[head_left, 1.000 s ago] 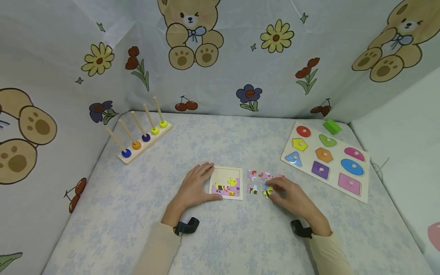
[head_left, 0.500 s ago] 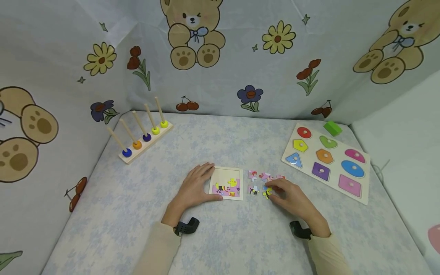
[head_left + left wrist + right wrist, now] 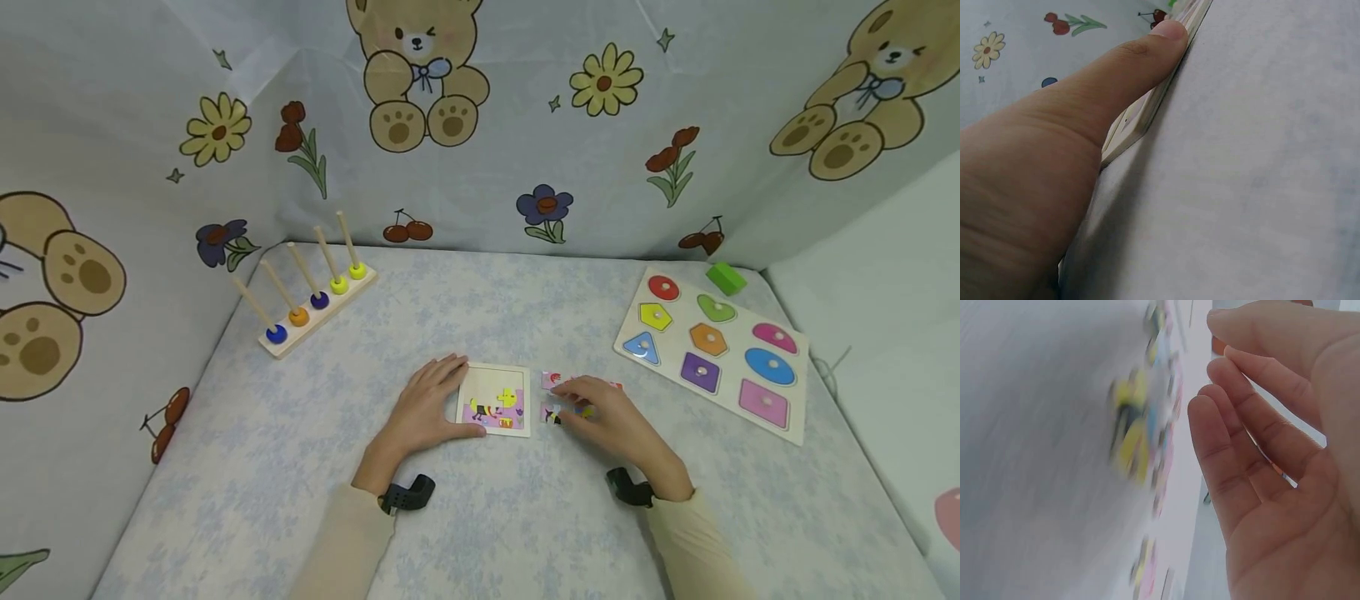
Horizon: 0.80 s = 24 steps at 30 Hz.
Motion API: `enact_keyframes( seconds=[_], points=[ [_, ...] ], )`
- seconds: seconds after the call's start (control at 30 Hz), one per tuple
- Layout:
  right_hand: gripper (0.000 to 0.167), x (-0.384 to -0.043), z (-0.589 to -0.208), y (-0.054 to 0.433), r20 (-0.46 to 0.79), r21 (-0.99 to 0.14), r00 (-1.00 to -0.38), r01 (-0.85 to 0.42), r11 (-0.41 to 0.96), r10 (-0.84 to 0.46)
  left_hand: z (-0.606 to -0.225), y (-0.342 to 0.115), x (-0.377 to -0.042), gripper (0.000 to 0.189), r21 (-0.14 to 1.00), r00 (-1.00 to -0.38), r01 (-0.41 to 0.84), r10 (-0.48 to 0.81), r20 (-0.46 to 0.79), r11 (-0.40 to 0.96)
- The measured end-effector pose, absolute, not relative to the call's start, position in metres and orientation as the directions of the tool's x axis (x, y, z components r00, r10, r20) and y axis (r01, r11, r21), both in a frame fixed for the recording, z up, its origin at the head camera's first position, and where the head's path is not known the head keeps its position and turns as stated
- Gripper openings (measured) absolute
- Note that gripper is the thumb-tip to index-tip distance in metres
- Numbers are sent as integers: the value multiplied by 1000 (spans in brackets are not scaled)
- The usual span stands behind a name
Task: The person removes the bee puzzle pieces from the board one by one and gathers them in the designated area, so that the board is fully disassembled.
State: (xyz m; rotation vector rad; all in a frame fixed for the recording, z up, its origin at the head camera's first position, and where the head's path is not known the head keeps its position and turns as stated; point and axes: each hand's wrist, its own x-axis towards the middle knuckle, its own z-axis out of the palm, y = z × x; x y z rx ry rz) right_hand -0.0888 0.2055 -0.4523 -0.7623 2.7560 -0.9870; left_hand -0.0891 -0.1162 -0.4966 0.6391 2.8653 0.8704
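A small square wooden puzzle tray (image 3: 491, 372) lies mid-table, with several pink and yellow picture pieces (image 3: 510, 399) in its lower and right part. My left hand (image 3: 426, 407) rests at its left side, fingers by the upper left corner. The straight thumb (image 3: 1147, 53) lies along the near edge. My right hand (image 3: 606, 417) hovers over loose puzzle pieces (image 3: 552, 379) right of the tray and hides some of them. In the right wrist view its fingers (image 3: 1210, 434) are gently bent, holding nothing, with a blurred yellow-and-black puzzle piece (image 3: 1132, 428) beside them.
A wooden peg stand (image 3: 318, 312) with coloured beads stands at the back left. At the right lies a shape board (image 3: 675, 333) with knobbed pieces, and a green block (image 3: 725, 278) sits by its far edge. A bear-print cloth (image 3: 480, 183) hangs behind the table.
My right hand has moved left, from the yellow-and-black piece to over the pieces nearer the tray. The left hand and the tray have stayed put.
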Motion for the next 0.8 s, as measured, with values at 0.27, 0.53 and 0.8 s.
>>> enact_keyframes(
  seconds=[0.27, 0.53, 0.8],
  points=[
    [35, -96, -448, 174, 50, -626, -840, -447, 639, -540, -498, -115, -88, 112, 541, -913, 363, 405, 44, 759],
    [35, -100, -451, 158, 19, -596, -836, -450, 665, -548, -498, -116, -88, 111, 537, -911, 373, 409, 55, 757],
    [33, -101, -453, 153, 9, -575, -824, -468, 671, -567, -498, -116, -89, 111, 536, -910, 375, 409, 59, 756]
  ],
)
